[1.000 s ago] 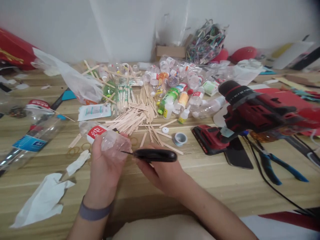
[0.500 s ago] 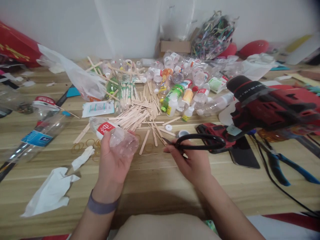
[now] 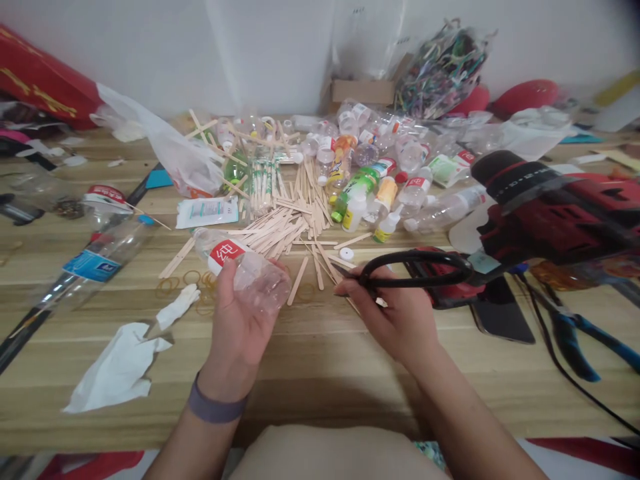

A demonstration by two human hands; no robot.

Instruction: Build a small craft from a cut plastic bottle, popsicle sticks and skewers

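One clear plastic bottle [image 3: 253,277] lies tilted in the left hand [image 3: 240,327], fingers curled around it. The right hand [image 3: 397,310] — fingers closed — grips black-handled scissors [image 3: 420,268] near scattered wooden sticks [image 3: 283,230]

On the desk [image 3: 310,380], sticks [image 3: 280,230] lie in a pile at the middle, with bottles [image 3: 363,183] crowded behind them and to their right. Behind the bottles stands a box [image 3: 363,92], a bag [image 3: 445,70] just right of it. A packet [image 3: 207,211] lies left of the sticks; nearer the front, at the left, lie rubber bands [image 3: 193,285] and tissues [image 3: 117,370]. A drill [image 3: 555,207] stands at the right, a phone [image 3: 504,317] before it, pliers [image 3: 570,340] right of the phone. A bottle [image 3: 255,277] is in the left hand [image 3: 239,343], scissors [image 3: 425,268] in the right hand [image 3: 400,320]
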